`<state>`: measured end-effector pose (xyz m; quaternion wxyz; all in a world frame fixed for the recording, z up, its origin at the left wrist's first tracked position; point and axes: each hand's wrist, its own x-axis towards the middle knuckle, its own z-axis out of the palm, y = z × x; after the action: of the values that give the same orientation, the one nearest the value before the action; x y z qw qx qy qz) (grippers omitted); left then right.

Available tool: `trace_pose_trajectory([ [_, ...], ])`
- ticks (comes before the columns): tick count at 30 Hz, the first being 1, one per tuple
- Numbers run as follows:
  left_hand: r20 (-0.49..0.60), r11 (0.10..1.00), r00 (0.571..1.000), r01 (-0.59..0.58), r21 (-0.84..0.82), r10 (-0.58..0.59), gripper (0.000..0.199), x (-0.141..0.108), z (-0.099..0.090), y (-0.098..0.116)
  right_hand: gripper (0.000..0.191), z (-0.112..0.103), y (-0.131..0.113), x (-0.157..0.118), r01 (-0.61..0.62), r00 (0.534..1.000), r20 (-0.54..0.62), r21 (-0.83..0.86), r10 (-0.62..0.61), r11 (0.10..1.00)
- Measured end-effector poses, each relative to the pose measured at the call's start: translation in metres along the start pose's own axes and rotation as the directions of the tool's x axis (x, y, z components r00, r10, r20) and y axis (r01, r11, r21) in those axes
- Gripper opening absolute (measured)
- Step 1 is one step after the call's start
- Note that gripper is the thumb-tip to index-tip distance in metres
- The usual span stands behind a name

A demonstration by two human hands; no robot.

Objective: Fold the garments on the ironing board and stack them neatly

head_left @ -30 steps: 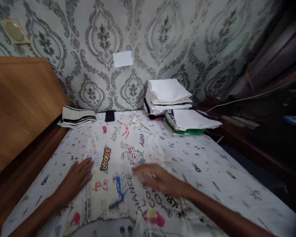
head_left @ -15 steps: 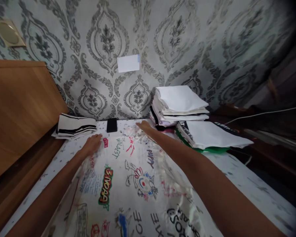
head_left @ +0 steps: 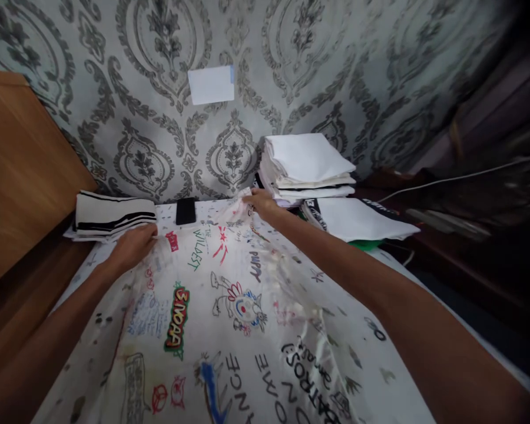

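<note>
across the patterned sheet (head_left: 371, 359), the drawn-on cloth (head_left: 198, 318) lies spread, unfolded, rumpled along its right; the taller pile (head_left: 309, 159) far right and lower pile (head_left: 110, 212) far left look finished, folded. left hand (head_left: 135, 244) curls at the cloth's far left edge, grip unclear; right hand (head_left: 261, 203) pinches its bunched far right corner.

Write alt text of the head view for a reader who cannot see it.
The right hand pinches the far end of a drawing-covered white cloth; the left hand is at its left edge. A black phone and folded fabric stacks lie near the wall.
</note>
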<state>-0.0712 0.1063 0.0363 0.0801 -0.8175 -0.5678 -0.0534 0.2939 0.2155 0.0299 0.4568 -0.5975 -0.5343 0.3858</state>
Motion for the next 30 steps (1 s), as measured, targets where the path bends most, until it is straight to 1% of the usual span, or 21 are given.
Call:
trace_pose_trajectory([
  [1,-0.025,0.999,0.999,-0.024,0.026,0.025,0.018,-0.011,-0.009,0.004,0.009,-0.012,-0.004,-0.015,0.006,1.0,0.0,0.024,-0.006,1.0],
  [2,-0.049,0.997,0.997,-0.055,0.056,0.058,0.02,-0.023,-0.017,0.009,0.01,-0.024,-0.007,-0.032,0.044,0.999,0.015,0.074,-0.046,0.996],
  [4,-0.098,0.986,0.987,-0.116,0.117,0.127,0.024,-0.05,-0.027,0.017,0.015,-0.05,-0.007,-0.076,0.159,0.983,0.066,0.175,-0.173,0.972],
  [5,-0.117,0.98,0.981,-0.141,0.139,0.158,0.026,-0.065,-0.028,0.021,0.018,-0.063,-0.004,-0.101,0.229,0.967,0.073,0.185,-0.246,0.956],
  [7,-0.129,0.97,0.97,-0.186,0.16,0.207,0.028,-0.093,-0.022,0.028,0.018,-0.083,0.008,-0.154,0.327,0.932,0.131,0.093,-0.337,0.94],
  [8,-0.122,0.964,0.965,-0.212,0.163,0.233,0.029,-0.106,-0.016,0.031,0.015,-0.091,0.017,-0.18,0.365,0.915,0.181,0.017,-0.362,0.931],
  [9,-0.112,0.958,0.96,-0.237,0.164,0.257,0.029,-0.117,-0.008,0.034,0.009,-0.096,0.026,-0.203,0.395,0.898,0.235,-0.058,-0.372,0.917],
  [10,-0.098,0.952,0.956,-0.259,0.163,0.277,0.03,-0.127,-0.001,0.036,0.003,-0.1,0.036,-0.224,0.402,0.886,0.302,-0.123,-0.352,0.907],
  [11,-0.08,0.948,0.954,-0.275,0.161,0.29,0.03,-0.134,0.006,0.039,0.009,-0.101,0.046,-0.241,0.409,0.874,0.362,-0.185,-0.325,0.894],
  [13,-0.051,0.946,0.954,-0.286,0.155,0.297,0.032,-0.143,0.016,0.043,0.02,-0.1,0.063,-0.264,0.436,0.858,0.418,-0.288,-0.298,0.853],
  [15,-0.04,0.95,0.958,-0.275,0.149,0.284,0.033,-0.146,0.02,0.045,0.025,-0.098,0.072,-0.274,0.473,0.852,0.417,-0.354,-0.317,0.807],
  [17,-0.052,0.955,0.962,-0.259,0.144,0.269,0.034,-0.146,0.02,0.045,0.027,-0.097,0.073,-0.276,0.498,0.849,0.397,-0.382,-0.349,0.778],
  [20,-0.067,0.966,0.969,-0.228,0.123,0.238,0.034,-0.145,0.017,0.039,0.027,-0.101,0.064,-0.279,0.51,0.851,0.356,-0.388,-0.385,0.768],
  [22,-0.077,0.975,0.975,-0.198,0.102,0.207,0.035,-0.147,0.015,0.036,0.026,-0.105,0.056,-0.284,0.507,0.855,0.344,-0.396,-0.388,0.766],
  [23,-0.08,0.98,0.979,-0.181,0.087,0.188,0.035,-0.149,0.015,0.035,0.025,-0.108,0.052,-0.287,0.508,0.85,0.374,-0.401,-0.371,0.762],
  [24,-0.077,0.984,0.982,-0.165,0.068,0.17,0.035,-0.15,0.014,0.036,0.023,-0.11,0.049,-0.29,0.517,0.835,0.43,-0.401,-0.344,0.756],
  [26,-0.054,0.99,0.988,-0.143,0.011,0.144,0.034,-0.153,0.011,0.039,0.019,-0.114,0.043,-0.291,0.533,0.779,0.563,-0.362,-0.276,0.765],
  [27,-0.036,0.991,0.99,-0.134,-0.03,0.133,0.032,-0.154,0.008,0.041,0.02,-0.115,0.04,-0.289,0.526,0.751,0.61,-0.325,-0.25,0.786],
  [28,-0.013,0.989,0.993,-0.119,-0.086,0.118,0.031,-0.155,0.005,0.044,0.023,-0.115,0.039,-0.285,0.508,0.738,0.632,-0.288,-0.238,0.812],
  [29,0.01,0.983,0.995,-0.093,-0.16,0.096,0.032,-0.154,0.001,0.046,0.027,-0.113,0.037,-0.277,0.486,0.745,0.622,-0.259,-0.241,0.835],
  [30,0.03,0.966,0.998,-0.053,-0.252,0.062,0.034,-0.153,-0.003,0.046,0.029,-0.11,0.037,-0.267,0.471,0.768,0.588,-0.249,-0.254,0.846],
])
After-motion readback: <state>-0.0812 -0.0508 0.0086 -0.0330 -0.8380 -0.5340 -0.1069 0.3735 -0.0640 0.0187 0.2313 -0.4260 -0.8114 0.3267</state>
